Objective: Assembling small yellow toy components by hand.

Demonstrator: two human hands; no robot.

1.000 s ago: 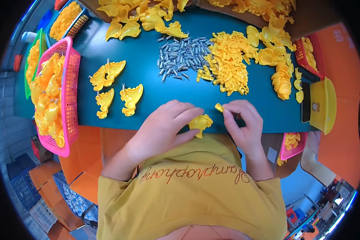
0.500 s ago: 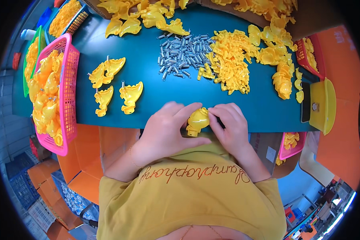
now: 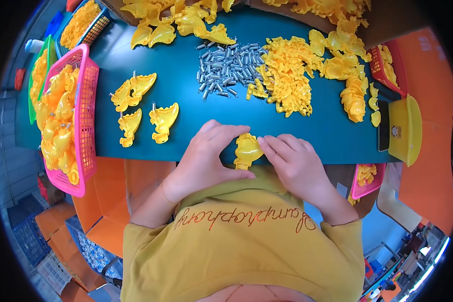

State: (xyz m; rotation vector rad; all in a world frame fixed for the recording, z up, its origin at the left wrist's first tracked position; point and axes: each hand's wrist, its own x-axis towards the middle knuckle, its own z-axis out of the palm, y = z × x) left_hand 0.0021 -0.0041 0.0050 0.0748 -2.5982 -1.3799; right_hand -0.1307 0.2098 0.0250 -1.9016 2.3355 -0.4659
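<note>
At the table's near edge I hold a rounded, glossy yellow plastic shell [image 3: 248, 150] with a small tab at its bottom. My left hand [image 3: 204, 156] curves round its left side, index finger at the top and thumb by the tab. The fingertips of my right hand [image 3: 296, 163] are pressed together against its upper right edge. Left of my hands lie several yellow half shells [image 3: 163, 121], with a metal piece sticking up from each. Beyond my hands is a heap of small metal springs [image 3: 229, 68], touching a pile of small yellow plastic parts [image 3: 289, 80].
A pink basket [image 3: 89, 116] of yellow pieces stands at the left table edge, with green and blue baskets behind. More yellow shells [image 3: 355, 98] lie at the right, near a yellow bin [image 3: 405, 132] and a red basket [image 3: 387, 70]. Cardboard boxes stand at the far edge.
My right hand has shifted slightly, its fingers now straighter and closer together on the shell's edge. The left hand's grip has moved a little, showing more of the shell.
</note>
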